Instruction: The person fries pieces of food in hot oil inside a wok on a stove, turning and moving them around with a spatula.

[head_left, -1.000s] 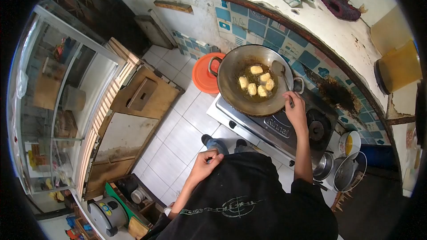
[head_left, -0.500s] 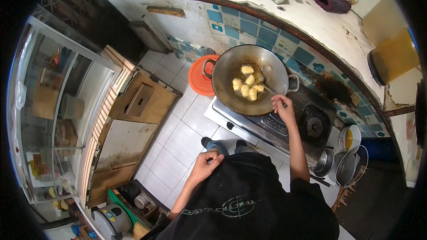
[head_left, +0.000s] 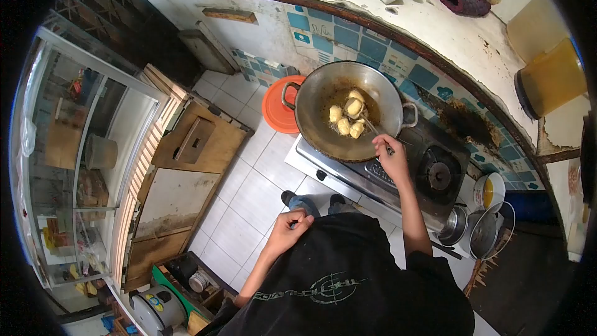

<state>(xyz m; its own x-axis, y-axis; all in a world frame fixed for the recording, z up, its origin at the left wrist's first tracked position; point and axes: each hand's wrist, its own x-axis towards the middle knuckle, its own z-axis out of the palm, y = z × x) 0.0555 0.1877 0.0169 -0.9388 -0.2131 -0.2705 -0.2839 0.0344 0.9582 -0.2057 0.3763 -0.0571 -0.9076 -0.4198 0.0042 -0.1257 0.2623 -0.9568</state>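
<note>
My right hand point(head_left: 392, 157) is wrapped round the handle of a long metal spatula point(head_left: 371, 126), which slants down into a wide wok point(head_left: 311, 126). Several pale yellow pieces of food point(head_left: 343, 126) sit in brown oil point(head_left: 339, 96) at the bottom of the wok. The spatula's head is partly hidden among them, with one piece apparently lying on it. In front of my waist, beside the black shirt, my left hand point(head_left: 290, 230) is closed, its fingers curled in and nothing visible in them.
The wok rests on the left side of a stove point(head_left: 404, 196); a bare burner point(head_left: 439, 175) lies to its right. An orange lid point(head_left: 278, 112) is left of the wok. Metal pots point(head_left: 482, 236) stand at right, a wooden cabinet point(head_left: 186, 193) at left. A tiled ledge runs behind.
My right hand has shifted slightly left and down with the spatula. Its head has pushed in among the food pieces, which have bunched together. My left hand stays put.
</note>
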